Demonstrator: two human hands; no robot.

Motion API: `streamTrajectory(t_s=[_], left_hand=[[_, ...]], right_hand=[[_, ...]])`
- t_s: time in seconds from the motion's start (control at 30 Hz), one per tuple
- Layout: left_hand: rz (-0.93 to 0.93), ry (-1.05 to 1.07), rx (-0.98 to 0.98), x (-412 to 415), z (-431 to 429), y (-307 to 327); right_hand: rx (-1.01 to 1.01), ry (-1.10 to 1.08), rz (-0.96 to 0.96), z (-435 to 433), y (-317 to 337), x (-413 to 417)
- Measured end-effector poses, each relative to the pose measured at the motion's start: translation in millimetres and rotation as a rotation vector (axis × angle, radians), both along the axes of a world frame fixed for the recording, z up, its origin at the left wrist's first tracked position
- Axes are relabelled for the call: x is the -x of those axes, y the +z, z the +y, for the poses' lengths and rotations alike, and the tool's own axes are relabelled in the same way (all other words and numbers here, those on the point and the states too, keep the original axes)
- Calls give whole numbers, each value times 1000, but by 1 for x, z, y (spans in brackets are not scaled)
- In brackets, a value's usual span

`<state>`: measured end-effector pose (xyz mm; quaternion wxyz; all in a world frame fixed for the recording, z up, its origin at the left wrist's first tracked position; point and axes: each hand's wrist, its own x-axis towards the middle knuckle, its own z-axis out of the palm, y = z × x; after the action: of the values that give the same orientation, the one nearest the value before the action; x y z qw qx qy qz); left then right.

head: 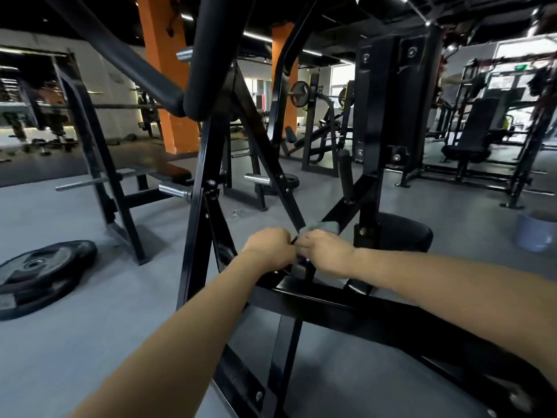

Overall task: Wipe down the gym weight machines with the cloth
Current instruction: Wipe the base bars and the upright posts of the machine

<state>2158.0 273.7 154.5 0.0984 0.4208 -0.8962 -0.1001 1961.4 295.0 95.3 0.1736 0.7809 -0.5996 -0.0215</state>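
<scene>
Cloth (325, 227) between both hands (269, 247) (327, 252)

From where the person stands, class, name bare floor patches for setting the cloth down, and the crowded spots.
Free: grey floor between weight plates and machine frame; also between round seat and bucket. Crowded: crossing bars where left hand and right hand hold the cloth.

No writing can be read from here; the small green sign (523, 67) on the far wall is too blurred.
</scene>
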Motion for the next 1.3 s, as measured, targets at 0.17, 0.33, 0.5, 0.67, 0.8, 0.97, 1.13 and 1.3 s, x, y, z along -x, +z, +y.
streamTrajectory(t_s=[0.17, 0.33, 0.5, 0.67, 0.8, 0.97, 1.13, 1.3], left_hand=[[156, 51, 112, 14, -4, 5], [236, 46, 72, 36, -10, 5], [98, -128, 62, 43, -12, -11], [65, -137, 149, 68, -12, 2], [248, -62, 136, 102, -17, 27], [443, -9, 137, 110, -16, -7], [441, -62, 123, 121, -23, -1], [350, -25, -23, 160, -33, 17]], right_hand=[[-160, 281, 50, 1, -38, 13], [196, 21, -158, 7, 9, 47], [244, -267, -253, 13, 26, 94], [144, -169, -234, 13, 5, 29], [133, -230, -177, 8, 16, 37], [287, -296, -298, -13, 7, 65], [518, -322, -556, -8, 9, 76], [977, -593, -1113, 0, 44, 96]])
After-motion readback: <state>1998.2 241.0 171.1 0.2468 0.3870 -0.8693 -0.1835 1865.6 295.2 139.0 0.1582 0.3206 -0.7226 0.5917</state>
